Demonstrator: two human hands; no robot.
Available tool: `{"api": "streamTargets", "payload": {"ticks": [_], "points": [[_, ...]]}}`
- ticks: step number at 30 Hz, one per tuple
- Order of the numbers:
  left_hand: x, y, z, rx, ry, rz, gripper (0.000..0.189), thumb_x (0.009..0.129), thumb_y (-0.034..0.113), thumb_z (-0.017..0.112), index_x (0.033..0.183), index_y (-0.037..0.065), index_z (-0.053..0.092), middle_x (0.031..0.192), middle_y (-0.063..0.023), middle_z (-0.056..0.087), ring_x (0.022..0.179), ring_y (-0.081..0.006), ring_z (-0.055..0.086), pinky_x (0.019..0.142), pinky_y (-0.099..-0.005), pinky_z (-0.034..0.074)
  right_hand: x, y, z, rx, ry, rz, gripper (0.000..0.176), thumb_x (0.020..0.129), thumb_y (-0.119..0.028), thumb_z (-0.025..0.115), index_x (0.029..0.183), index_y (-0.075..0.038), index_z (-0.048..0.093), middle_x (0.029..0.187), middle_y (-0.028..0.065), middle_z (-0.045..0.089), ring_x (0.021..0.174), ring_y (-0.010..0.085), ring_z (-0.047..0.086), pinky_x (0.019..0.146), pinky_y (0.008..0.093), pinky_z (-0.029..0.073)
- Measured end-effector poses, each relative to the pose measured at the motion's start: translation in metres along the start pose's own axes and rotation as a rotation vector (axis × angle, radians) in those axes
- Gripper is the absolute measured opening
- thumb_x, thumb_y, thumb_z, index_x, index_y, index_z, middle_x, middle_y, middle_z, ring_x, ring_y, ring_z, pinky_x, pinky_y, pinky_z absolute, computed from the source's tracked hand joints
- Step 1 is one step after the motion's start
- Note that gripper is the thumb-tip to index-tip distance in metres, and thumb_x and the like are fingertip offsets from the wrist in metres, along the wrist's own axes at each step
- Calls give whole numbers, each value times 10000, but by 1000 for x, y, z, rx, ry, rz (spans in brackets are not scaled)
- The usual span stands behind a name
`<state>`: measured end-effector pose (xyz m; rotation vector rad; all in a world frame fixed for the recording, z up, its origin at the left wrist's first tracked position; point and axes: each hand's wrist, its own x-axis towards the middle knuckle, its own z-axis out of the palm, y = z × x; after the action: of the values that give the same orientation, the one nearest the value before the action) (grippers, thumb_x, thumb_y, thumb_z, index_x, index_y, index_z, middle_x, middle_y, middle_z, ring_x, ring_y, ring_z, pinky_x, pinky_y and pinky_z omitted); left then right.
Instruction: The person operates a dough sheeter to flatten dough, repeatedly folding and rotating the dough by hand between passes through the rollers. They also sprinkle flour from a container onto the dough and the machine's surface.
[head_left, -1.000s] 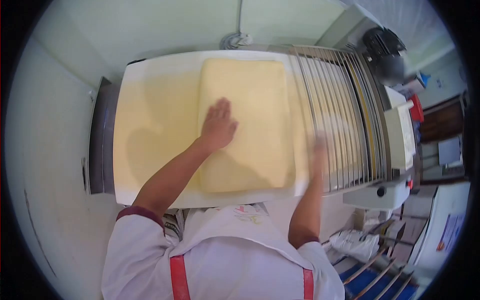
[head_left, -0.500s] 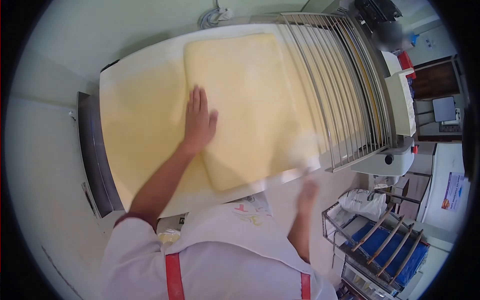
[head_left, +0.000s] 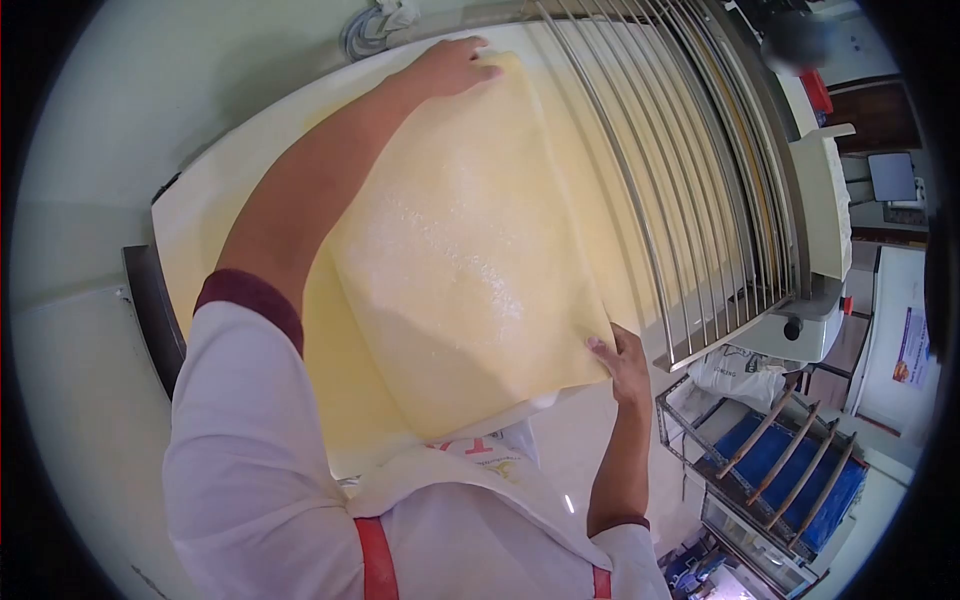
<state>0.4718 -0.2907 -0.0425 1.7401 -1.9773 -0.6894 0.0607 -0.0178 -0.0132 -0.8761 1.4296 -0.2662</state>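
Note:
A thick, folded sheet of pale yellow dough (head_left: 460,230) lies on a wider dough layer (head_left: 345,385) on the white-covered table. White flour specks show on its upper surface. My left hand (head_left: 452,68) reaches across to the far edge and grips the sheet's far right corner between thumb and fingers. At the near right corner, my right hand (head_left: 622,362) pinches the sheet, thumb on top, with the other fingers partly hidden beneath the edge.
A metal rack of parallel bars (head_left: 650,170) stands along the table's right side. A lower cart with wooden rods and a blue sheet (head_left: 745,440) is at the lower right, beside a white sack (head_left: 735,375). The wall (head_left: 230,80) lies beyond the table.
My left hand has moved from the middle of the left fold edge to the far right corner. My right hand, blurred before, now holds the near right corner. The view has shifted.

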Motion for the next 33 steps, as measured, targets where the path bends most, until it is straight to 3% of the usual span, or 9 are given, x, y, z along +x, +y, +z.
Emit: {"api": "streamTargets", "payload": {"ticks": [3, 4, 7, 11, 14, 19, 27, 31, 33], "points": [[42, 18, 0, -26, -209, -106, 724, 754, 478, 735, 1248, -14, 539, 1187, -171, 614, 1080, -287, 598, 928, -375, 460, -17, 38, 40, 596, 85, -485, 582, 801, -108, 719, 1286, 52, 441, 1197, 154, 553, 1074, 239, 562, 955, 360, 450], [49, 19, -3, -18, -288, -127, 720, 737, 460, 761, 1232, -17, 550, 1177, -162, 618, 1067, -273, 605, 921, -367, 466, -24, 31, 69, 975, 121, -462, 670, 763, -148, 755, 1304, 41, 408, 1214, 141, 540, 1087, 266, 552, 964, 400, 452], [48, 21, -25, -503, -628, -307, 654, 727, 362, 799, 1209, -14, 568, 1160, -127, 623, 1069, -240, 597, 930, -344, 463, -13, 21, 108, 817, 598, -334, 708, 794, -228, 724, 1357, 24, 375, 1290, 171, 501, 1142, 307, 546, 964, 429, 463], [37, 23, -27, -639, -597, -207, 626, 721, 273, 814, 1217, -8, 556, 1155, -109, 625, 1054, -230, 599, 909, -341, 481, -27, 18, 103, 686, 335, -600, 610, 864, -240, 659, 1347, 16, 388, 1265, 140, 526, 1124, 295, 551, 926, 450, 490], [23, 16, -19, -649, -539, -93, 638, 706, 238, 819, 1224, -12, 543, 1118, -109, 639, 1015, -234, 614, 879, -349, 495, -5, 38, 107, 1015, 490, -274, 590, 868, -247, 646, 1334, 22, 404, 1243, 150, 542, 1106, 301, 567, 913, 457, 506], [22, 30, -21, -455, -485, -126, 631, 690, 202, 814, 1217, -17, 544, 1069, -115, 653, 957, -234, 631, 858, -348, 497, 4, 13, 99, 980, 448, -272, 587, 845, -207, 669, 1326, 18, 418, 1223, 156, 553, 1107, 301, 567, 919, 458, 514], [-130, 6, -185, -813, 175, 20, 406, 751, 150, 770, 1091, -21, 628, 1000, -63, 667, 909, -167, 631, 807, -315, 501, -20, -125, 49, 467, 304, -871, 584, 732, -127, 780, 1224, 40, 512, 1141, 159, 600, 990, 274, 630, 838, 389, 549], [-252, 16, -259, -757, 607, -7, 362, 795, 120, 721, 1116, 3, 603, 1011, -53, 646, 905, -152, 614, 795, -310, 498, -19, -203, 27, 271, -23, -1301, 687, 622, -148, 882, 1182, 38, 530, 1050, 149, 622, 937, 227, 623, 779, 338, 548], [-318, 39, -243, -706, 801, 41, 284, 816, 115, 689, 1067, 20, 595, 977, -47, 627, 888, -157, 612, 776, -310, 506, -2, -213, 1, 77, -150, -1265, 646, 625, -178, 882, 1150, 21, 563, 1059, 141, 628, 1007, 260, 614, 841, 366, 530]]}}
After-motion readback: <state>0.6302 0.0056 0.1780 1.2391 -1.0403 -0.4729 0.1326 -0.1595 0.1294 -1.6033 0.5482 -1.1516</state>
